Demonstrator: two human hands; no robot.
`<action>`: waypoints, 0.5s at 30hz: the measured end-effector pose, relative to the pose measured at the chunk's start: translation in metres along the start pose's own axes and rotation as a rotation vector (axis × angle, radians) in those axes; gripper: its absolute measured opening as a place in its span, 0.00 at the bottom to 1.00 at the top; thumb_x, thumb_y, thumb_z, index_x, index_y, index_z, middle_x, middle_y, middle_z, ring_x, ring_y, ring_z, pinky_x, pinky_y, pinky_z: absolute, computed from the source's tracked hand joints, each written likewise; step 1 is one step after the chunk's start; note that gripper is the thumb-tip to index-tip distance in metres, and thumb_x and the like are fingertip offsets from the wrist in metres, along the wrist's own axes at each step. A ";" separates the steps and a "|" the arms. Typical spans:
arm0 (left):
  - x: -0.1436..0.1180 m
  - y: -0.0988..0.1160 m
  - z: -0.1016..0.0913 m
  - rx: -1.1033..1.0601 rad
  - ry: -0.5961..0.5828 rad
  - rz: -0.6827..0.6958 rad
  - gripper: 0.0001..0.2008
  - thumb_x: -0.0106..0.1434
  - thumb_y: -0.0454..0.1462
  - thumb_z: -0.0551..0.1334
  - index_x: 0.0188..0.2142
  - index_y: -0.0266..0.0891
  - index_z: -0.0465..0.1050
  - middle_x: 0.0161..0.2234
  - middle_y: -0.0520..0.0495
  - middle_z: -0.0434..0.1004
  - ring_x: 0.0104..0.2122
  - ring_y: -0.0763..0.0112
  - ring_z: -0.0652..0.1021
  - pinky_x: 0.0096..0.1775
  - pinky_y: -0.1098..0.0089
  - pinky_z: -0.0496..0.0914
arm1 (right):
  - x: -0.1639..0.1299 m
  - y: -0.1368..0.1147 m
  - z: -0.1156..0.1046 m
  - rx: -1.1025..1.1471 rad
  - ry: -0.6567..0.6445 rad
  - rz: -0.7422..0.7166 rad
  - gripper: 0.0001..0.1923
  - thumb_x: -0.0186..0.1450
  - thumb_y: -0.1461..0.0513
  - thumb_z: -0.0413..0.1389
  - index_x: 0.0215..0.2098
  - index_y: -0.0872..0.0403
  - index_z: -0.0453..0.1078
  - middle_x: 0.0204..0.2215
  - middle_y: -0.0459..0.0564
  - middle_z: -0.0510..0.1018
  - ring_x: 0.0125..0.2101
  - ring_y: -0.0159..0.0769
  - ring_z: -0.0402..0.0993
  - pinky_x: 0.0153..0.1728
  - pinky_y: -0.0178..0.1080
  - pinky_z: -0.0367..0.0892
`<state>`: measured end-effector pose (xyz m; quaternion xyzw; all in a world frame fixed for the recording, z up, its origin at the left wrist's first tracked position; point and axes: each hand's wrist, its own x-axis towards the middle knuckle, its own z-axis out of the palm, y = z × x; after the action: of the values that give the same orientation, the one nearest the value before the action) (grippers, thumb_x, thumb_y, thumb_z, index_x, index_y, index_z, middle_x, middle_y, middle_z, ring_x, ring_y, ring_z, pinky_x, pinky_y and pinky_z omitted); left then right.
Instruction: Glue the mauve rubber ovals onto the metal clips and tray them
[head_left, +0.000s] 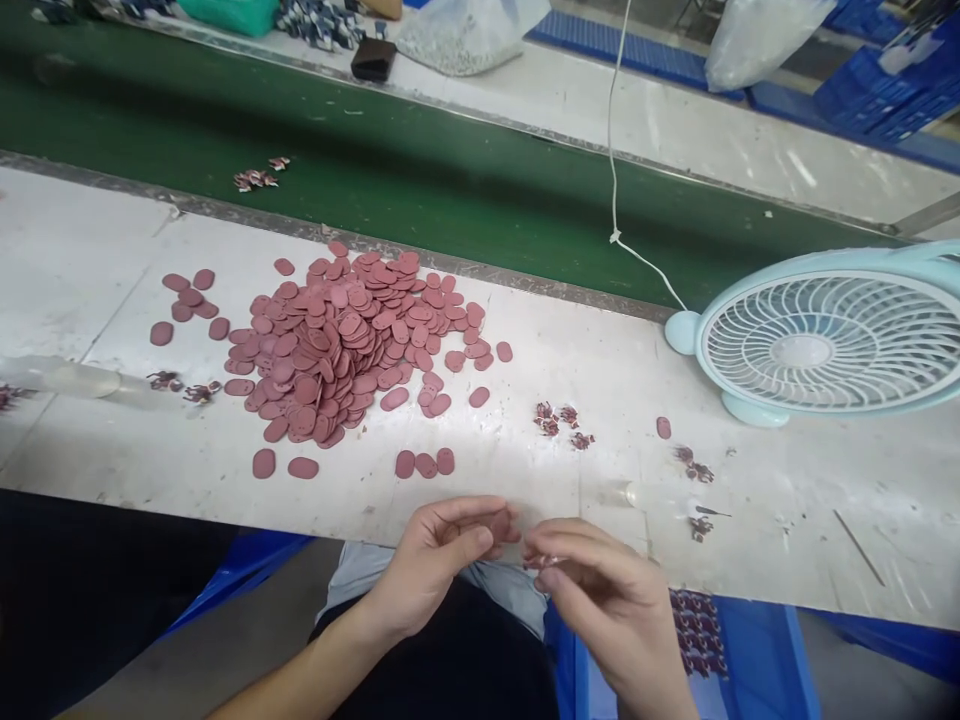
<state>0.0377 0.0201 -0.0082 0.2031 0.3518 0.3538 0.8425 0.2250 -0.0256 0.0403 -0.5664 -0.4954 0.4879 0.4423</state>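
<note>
My left hand (pixel 431 565) is closed on a reddish oval disc (pixel 501 526), held near the table's front edge. Beside it, a small gap away, my right hand (pixel 611 590) pinches a small dark-red and white figure piece (pixel 541 562), partly hidden by the fingers. Three loose discs (pixel 426 465) lie just beyond my left hand. A large heap of the same oval discs (pixel 330 340) spreads over the table behind them. Several small figure pieces (pixel 551 420) lie in a cluster beyond my right hand.
A light-blue fan (pixel 825 340) stands at the right, its white cord (pixel 616 200) running upward. Past the table (pixel 525 300) is a green belt (pixel 450 160) with a few pieces. A blue tray (pixel 780 660) with rows of pieces sits below the table edge. A thin stick (pixel 859 548) lies right.
</note>
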 end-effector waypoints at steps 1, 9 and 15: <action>0.000 -0.001 0.001 0.014 -0.010 0.018 0.13 0.61 0.37 0.71 0.46 0.43 0.82 0.49 0.42 0.84 0.48 0.62 0.82 0.47 0.68 0.76 | -0.004 0.000 0.005 0.032 0.025 0.001 0.12 0.67 0.67 0.60 0.45 0.44 0.78 0.43 0.49 0.80 0.40 0.37 0.80 0.37 0.36 0.79; -0.002 0.000 0.008 0.088 -0.087 0.068 0.12 0.61 0.33 0.70 0.45 0.41 0.82 0.46 0.43 0.86 0.46 0.61 0.83 0.50 0.64 0.76 | -0.005 0.004 0.013 0.044 0.109 0.092 0.10 0.66 0.65 0.62 0.44 0.45 0.79 0.38 0.48 0.83 0.37 0.36 0.81 0.40 0.37 0.78; -0.002 -0.002 0.010 0.063 -0.056 0.055 0.07 0.60 0.33 0.71 0.40 0.40 0.82 0.44 0.44 0.86 0.44 0.62 0.84 0.46 0.66 0.76 | -0.004 0.002 0.010 0.050 0.074 0.153 0.08 0.65 0.62 0.64 0.43 0.46 0.80 0.38 0.50 0.83 0.36 0.39 0.81 0.37 0.39 0.79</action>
<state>0.0450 0.0159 -0.0019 0.2488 0.3335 0.3596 0.8352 0.2154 -0.0298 0.0376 -0.6089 -0.4215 0.5116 0.4357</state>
